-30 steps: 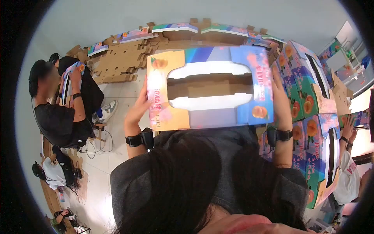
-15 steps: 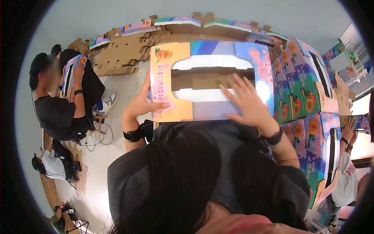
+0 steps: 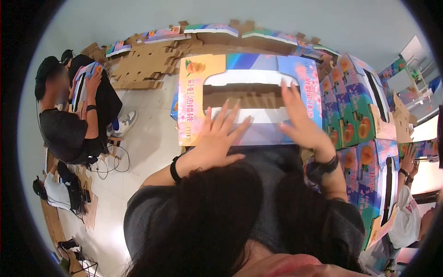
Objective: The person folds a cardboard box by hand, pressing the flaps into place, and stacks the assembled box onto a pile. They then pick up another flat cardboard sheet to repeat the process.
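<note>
A colourful printed cardboard fruit box is in front of me, with a peach picture at its top left and a long opening across its upper face. My left hand is spread over the near left part of this face, its fingertips close to the lower white edge of the opening. My right hand is at the right end of the opening, fingers apart and slightly blurred. Neither hand grips anything. The inside of the box shows only as brown cardboard.
Stacked printed boxes stand close on my right. Flattened brown cardboard lies along the far wall. To my left, a seated person holds a similar box, with cables on the floor beside them. Another person's hand shows at the far right.
My left hand has left the box's left side and now lies spread on its upper face. My right hand has shifted slightly right, its fingers turned more upward.
</note>
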A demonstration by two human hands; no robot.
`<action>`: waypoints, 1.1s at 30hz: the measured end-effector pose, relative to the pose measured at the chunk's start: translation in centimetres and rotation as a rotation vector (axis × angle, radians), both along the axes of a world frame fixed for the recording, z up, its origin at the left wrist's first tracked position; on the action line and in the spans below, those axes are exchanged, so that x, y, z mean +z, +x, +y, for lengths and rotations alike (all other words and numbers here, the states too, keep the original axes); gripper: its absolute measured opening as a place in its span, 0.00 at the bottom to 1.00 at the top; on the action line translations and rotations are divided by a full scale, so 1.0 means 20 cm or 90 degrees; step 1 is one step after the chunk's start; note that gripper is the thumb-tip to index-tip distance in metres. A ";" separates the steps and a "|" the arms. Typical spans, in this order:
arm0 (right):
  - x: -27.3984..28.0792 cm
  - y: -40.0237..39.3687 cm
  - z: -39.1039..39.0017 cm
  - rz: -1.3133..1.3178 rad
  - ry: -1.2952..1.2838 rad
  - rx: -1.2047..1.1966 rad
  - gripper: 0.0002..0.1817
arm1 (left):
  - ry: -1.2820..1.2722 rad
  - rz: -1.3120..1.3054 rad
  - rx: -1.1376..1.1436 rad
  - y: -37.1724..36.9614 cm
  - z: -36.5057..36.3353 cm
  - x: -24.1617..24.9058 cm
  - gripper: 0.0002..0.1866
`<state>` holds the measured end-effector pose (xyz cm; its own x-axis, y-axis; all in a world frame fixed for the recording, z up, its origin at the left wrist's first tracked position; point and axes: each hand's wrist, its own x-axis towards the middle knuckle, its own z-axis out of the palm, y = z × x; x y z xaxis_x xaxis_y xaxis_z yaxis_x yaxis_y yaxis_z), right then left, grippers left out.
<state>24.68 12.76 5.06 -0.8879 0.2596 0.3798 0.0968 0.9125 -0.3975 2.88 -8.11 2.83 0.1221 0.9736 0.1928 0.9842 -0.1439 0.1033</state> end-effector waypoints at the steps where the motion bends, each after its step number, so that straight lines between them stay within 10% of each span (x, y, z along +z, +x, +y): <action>1: 0.06 -0.01 0.06 0.013 -0.010 -0.011 0.48 | -0.003 -0.036 -0.006 0.00 0.00 0.01 0.52; 7: 0.37 -0.17 0.23 0.184 0.358 -0.189 0.43 | 0.010 -0.028 -0.022 -0.03 -0.01 -0.03 0.51; 11: 0.03 -0.32 0.43 -0.007 0.356 -0.135 0.39 | 0.000 -0.027 -0.027 -0.03 -0.01 -0.02 0.51; 22: 0.15 0.25 0.36 -0.028 0.008 -0.229 0.41 | 0.179 -0.225 0.073 -0.36 -0.14 0.18 0.53; 26: -0.11 0.52 0.31 -0.053 -0.253 -0.265 0.44 | -0.041 -0.223 0.478 -0.60 -0.21 0.04 0.44; 33: -0.29 0.53 0.06 0.248 -0.490 -0.259 0.38 | -0.278 -0.570 0.352 -0.72 -0.13 -0.06 0.35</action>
<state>35.21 14.00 -0.69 -0.5214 0.8230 0.2257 0.0836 0.3124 -0.9463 -11.57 -10.80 1.73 -0.3549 0.8567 -0.3744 0.4495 0.5075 0.7352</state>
